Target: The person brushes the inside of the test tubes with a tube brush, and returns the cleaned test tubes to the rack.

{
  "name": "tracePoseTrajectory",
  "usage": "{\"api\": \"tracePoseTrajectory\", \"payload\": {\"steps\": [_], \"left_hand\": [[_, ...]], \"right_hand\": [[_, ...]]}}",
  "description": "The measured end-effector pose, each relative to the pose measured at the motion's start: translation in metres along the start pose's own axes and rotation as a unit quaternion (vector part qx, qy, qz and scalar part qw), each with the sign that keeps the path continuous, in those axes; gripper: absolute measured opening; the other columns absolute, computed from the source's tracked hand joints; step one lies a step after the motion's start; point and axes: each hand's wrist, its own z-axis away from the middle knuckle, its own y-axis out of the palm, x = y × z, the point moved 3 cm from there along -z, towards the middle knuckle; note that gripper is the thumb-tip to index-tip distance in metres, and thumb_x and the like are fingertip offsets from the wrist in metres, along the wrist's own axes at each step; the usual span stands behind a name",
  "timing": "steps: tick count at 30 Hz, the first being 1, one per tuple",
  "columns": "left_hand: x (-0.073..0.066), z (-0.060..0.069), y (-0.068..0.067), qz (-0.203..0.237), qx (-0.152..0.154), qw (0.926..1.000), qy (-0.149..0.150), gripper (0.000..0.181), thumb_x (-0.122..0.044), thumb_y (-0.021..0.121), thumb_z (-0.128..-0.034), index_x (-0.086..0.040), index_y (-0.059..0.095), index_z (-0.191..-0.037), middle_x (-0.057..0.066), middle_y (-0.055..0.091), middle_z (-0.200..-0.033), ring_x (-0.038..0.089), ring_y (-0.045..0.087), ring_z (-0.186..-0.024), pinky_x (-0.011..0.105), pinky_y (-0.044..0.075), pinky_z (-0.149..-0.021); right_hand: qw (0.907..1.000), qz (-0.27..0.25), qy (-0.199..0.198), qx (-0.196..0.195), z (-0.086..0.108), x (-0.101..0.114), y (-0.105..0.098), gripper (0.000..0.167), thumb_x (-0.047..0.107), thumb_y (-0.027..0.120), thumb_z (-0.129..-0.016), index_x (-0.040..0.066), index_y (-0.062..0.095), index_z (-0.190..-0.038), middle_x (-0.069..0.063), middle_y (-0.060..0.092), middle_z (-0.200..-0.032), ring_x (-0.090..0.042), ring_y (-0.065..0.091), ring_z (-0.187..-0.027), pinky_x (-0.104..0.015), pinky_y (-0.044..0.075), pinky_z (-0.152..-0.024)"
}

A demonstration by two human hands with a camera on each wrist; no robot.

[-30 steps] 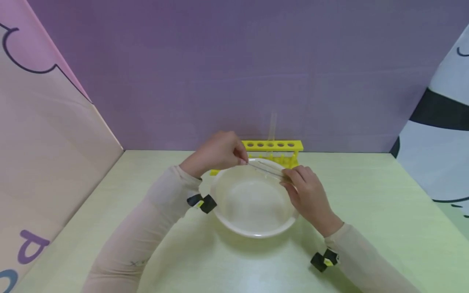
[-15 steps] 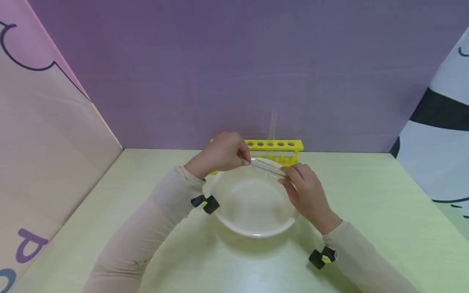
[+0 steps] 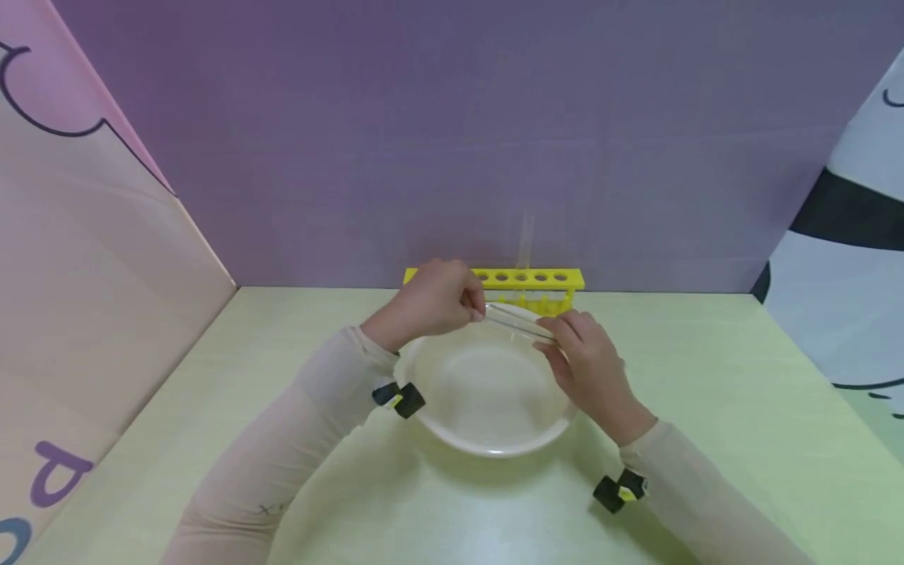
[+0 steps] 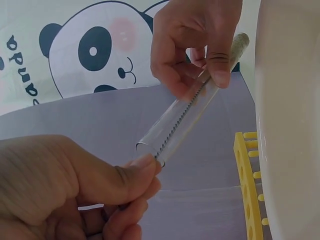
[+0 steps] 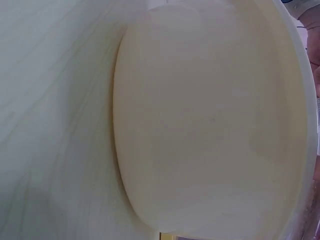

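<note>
My right hand grips a clear glass test tube, thumb on one side and fingers on the other. Inside the tube runs the twisted wire of a test tube brush; its pale bristles show at the far end, beyond the right hand. At the tube's open mouth, my left hand pinches the wire between thumb and forefinger. Tube and brush lie slanted in the air over the far side of a white basin. The right wrist view shows mostly the basin, with the hands only at its edge.
Behind the basin stands a yellow test tube rack, partly hidden by the left hand. Another clear tube rises upright from it. A purple backdrop closes off the table's far edge, with printed panels at both sides.
The left hand has shifted slightly to the right, toward the right hand. The right hand has moved a little up and left. Both keep their hold.
</note>
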Motion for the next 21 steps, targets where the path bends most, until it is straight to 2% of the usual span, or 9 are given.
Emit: {"api": "tracePoseTrajectory", "payload": {"steps": [7, 17, 21], "left_hand": [[0.0, 0.0, 0.0, 0.004, -0.011, 0.9999, 0.007, 0.012, -0.006, 0.07, -0.0822, -0.013, 0.07, -0.072, -0.004, 0.065, -0.073, 0.012, 0.058, -0.069, 0.026, 0.047, -0.069], [0.007, 0.003, 0.003, 0.005, -0.023, 0.9995, 0.019, 0.007, -0.009, 0.071, -0.0831, -0.011, 0.072, -0.077, -0.003, 0.065, -0.072, 0.012, 0.057, -0.066, 0.025, 0.046, -0.065], [0.01, 0.004, 0.005, 0.005, -0.015, 0.9998, 0.008, 0.006, -0.009, 0.071, -0.0833, -0.01, 0.072, -0.078, -0.001, 0.065, -0.072, 0.013, 0.053, -0.064, 0.025, 0.044, -0.064]], "right_hand": [[1.0, 0.007, 0.001, 0.005, -0.001, -0.002, 0.0, 0.035, -0.004, 0.079, -0.07, -0.003, 0.062, -0.1, -0.015, 0.059, -0.088, -0.03, 0.053, -0.075, -0.038, 0.046, -0.065], [0.9999, 0.003, -0.01, 0.006, -0.006, -0.011, 0.005, 0.035, -0.003, 0.078, -0.07, -0.002, 0.063, -0.102, -0.014, 0.06, -0.088, -0.03, 0.055, -0.077, -0.04, 0.047, -0.066], [0.9996, 0.009, -0.024, 0.011, -0.007, -0.014, 0.008, 0.034, -0.002, 0.077, -0.072, -0.001, 0.062, -0.102, -0.015, 0.06, -0.088, -0.032, 0.056, -0.077, -0.041, 0.047, -0.065]]}}
